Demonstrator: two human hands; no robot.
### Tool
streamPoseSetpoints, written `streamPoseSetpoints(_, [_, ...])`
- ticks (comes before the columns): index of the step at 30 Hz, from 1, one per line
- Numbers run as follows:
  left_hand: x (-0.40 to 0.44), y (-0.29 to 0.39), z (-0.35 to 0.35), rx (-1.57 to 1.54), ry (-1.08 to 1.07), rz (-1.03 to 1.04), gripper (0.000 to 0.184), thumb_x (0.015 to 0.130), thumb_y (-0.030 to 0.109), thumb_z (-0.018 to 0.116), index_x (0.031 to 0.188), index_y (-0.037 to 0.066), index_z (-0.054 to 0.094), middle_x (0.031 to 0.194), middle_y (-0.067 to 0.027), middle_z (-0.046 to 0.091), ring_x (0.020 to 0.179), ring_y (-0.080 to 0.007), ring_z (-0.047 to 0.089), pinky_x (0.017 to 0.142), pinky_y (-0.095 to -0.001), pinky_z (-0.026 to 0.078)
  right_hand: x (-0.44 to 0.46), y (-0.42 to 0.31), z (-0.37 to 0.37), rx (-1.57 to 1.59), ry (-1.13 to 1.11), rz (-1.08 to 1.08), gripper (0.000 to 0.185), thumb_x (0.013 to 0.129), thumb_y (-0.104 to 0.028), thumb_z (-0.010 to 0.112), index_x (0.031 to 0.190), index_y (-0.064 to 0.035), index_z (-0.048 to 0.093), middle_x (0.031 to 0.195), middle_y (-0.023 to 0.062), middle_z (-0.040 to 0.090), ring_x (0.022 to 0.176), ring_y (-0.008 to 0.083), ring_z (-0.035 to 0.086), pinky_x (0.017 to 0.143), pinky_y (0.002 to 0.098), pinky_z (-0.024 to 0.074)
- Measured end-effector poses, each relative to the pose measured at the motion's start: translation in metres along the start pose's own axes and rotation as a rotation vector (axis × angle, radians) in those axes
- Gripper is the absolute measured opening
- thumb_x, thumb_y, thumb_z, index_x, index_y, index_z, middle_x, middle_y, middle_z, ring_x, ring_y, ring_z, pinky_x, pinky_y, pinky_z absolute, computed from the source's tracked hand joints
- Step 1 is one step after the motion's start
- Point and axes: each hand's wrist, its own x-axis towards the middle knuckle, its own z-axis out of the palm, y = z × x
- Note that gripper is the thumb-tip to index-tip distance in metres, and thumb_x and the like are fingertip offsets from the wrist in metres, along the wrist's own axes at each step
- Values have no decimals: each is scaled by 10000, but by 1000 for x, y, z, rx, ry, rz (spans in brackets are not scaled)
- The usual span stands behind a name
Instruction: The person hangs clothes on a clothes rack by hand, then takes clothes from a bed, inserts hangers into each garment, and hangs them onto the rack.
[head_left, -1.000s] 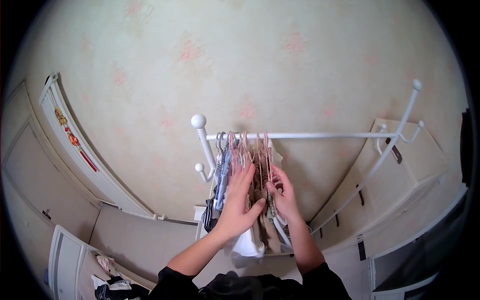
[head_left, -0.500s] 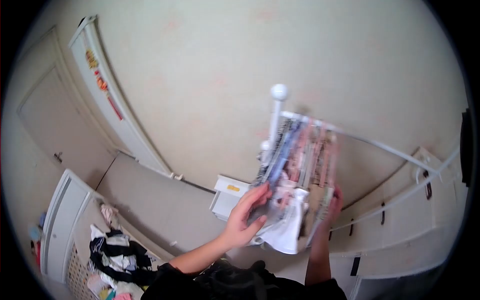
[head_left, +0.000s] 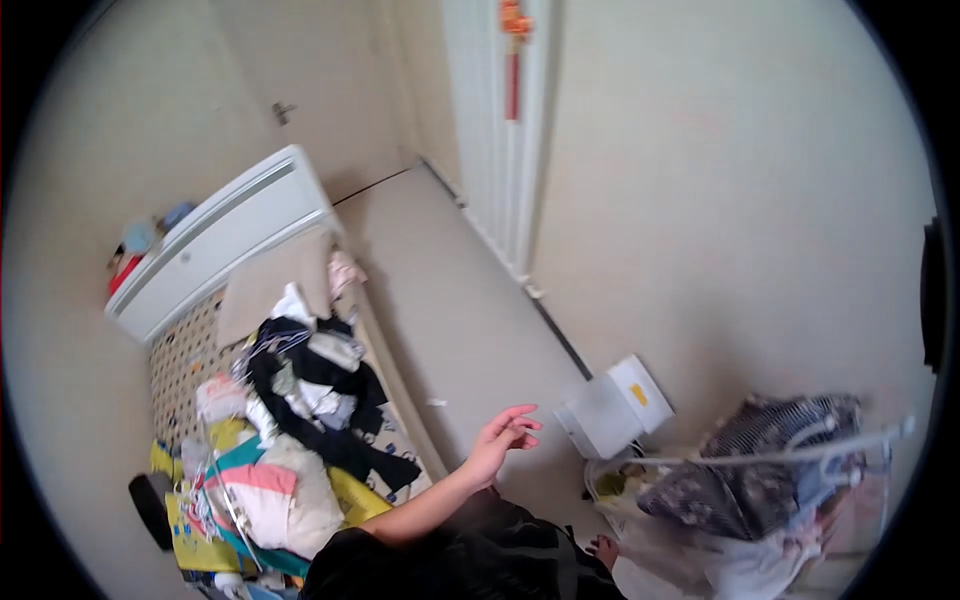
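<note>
Clothes (head_left: 748, 478) hang on the white rack (head_left: 880, 440) at the lower right of my view, just beyond my right hand (head_left: 604, 551); I cannot tell whether its fingers are apart or together. A white box (head_left: 616, 408) stands near the rack. My left hand (head_left: 502, 440) hovers above the floor (head_left: 450, 300), fingers apart and slightly curled, near the bed (head_left: 385, 350) with its heaped garments (head_left: 330, 400).

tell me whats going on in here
A person is between a bed with a white headboard, piled with black, white and coloured clothes, and a white tubular clothes rack hung with garments. The left hand is raised, empty. The right hand is low near the rack; its grip is unclear.
</note>
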Motion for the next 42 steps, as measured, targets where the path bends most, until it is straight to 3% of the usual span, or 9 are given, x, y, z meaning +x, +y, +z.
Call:
streamPoseSetpoints(2, [3,18,-41,-26,79,17,374,1021,96,446,1388,77,517,1172,-67,649,927,-142,648,883,-291,499,17,-66,67,5,-136,64,195,972,-231,593,1068,-61,590,903,88,641,717,190,634,569,257,490])
streamPoseSetpoints(4, [0,34,-78,-65,173,55,373,1022,100,448,1388,79,517,1165,-65,650,921,-142,648,879,-284,498,35,-113,129,-43,-301,-59,240,958,-251,598,1131,-84,597,881,59,641,716,184,639,557,300,487])
streamPoseSetpoints(6, [-6,49,-113,-112,293,90,369,1018,108,453,1378,94,531,1145,-61,652,915,-136,647,874,-279,497,39,-168,196,-62,-495,-122,150,993,-186,567,1110,-104,613,863,70,658,669,146,612,580,280,493])
streamPoseSetpoints(11, [-19,69,-188,-217,572,175,363,1009,100,447,1356,105,555,1127,-59,656,903,-132,647,858,-283,503,43,-261,354,-297,-679,-233,150,991,-207,596,1081,-92,634,888,51,669,716,129,634,620,261,498])
streamPoseSetpoints(20, [5,98,-294,-470,1133,240,343,999,111,439,1318,99,562,1099,-83,671,841,-152,665,803,-300,524,68,-352,642,-656,-1071,-225,177,1001,-200,562,1109,-81,635,909,46,683,748,127,639,657,253,492])
streamPoseSetpoints(25, [64,104,-339,-708,1378,337,353,1002,116,407,1326,97,547,1089,-104,654,854,-185,653,789,-325,540,69,-370,796,-963,-1389,-233,232,1019,-204,527,1184,-64,609,973,73,707,790,124,638,699,260,494])
streamPoseSetpoints(30, [84,123,-348,-804,1478,411,371,991,126,435,1350,90,524,1097,-114,651,873,-209,660,788,-347,540,38,-366,916,-1221,-1733,-208,321,1023,-182,512,1308,-38,542,1023,93,711,827,123,632,745,272,505])
streamPoseSetpoints(36, [74,143,-393,-947,1613,573,488,938,101,471,1424,115,440,1099,-120,654,842,-229,672,770,-351,541,-47,-317,1023,-1365,-1892,-225,421,985,-137,546,1390,-42,480,1146,87,685,851,129,626,742,271,508])
streamPoseSetpoints(42, [44,161,-498,-1035,1652,657,624,933,136,467,1533,200,308,1206,-147,626,926,-274,678,791,-362,538,-53,-196,1100,-1445,-1873,-566,606,898,-130,692,1436,-39,429,1294,116,601,909,132,621,725,296,527])
